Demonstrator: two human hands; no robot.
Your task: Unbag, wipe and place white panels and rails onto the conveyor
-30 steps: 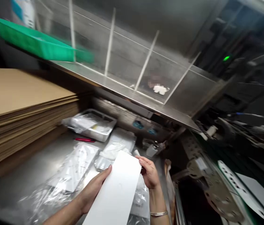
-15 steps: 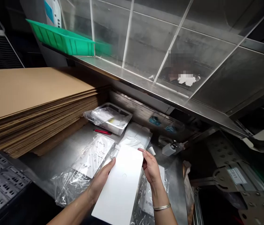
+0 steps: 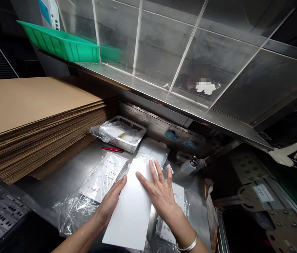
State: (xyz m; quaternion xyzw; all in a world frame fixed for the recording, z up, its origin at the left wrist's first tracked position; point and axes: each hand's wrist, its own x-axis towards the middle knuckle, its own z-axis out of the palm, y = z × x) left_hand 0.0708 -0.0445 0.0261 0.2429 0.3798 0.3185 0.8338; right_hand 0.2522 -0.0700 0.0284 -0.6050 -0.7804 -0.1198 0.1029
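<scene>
A plain white rectangular panel (image 3: 127,218) is held over the bench, its long side running toward me. My left hand (image 3: 110,202) grips the panel's left edge, thumb along the rim and the other fingers hidden beneath. Across the upper right part of the panel lies my right hand (image 3: 161,189), fingers spread and flat on its face. To the left, a printed white sheet in clear plastic (image 3: 105,175) rests on the bench. Another plastic-wrapped white piece (image 3: 177,196) is partly covered by my right forearm.
A tall cardboard stack (image 3: 45,105) stands at left. Behind are a white tray (image 3: 127,144) with plastic and papers, a red pen (image 3: 113,149) and a white pump bottle (image 3: 189,167). A green bin (image 3: 59,44) sits on the metal ledge (image 3: 151,91). Machinery (image 3: 264,196) borders the right.
My right hand has left the panel's right edge and moved left onto its face, fingers now spread. My left hand keeps its hold on the left edge. The view has shifted slightly.
</scene>
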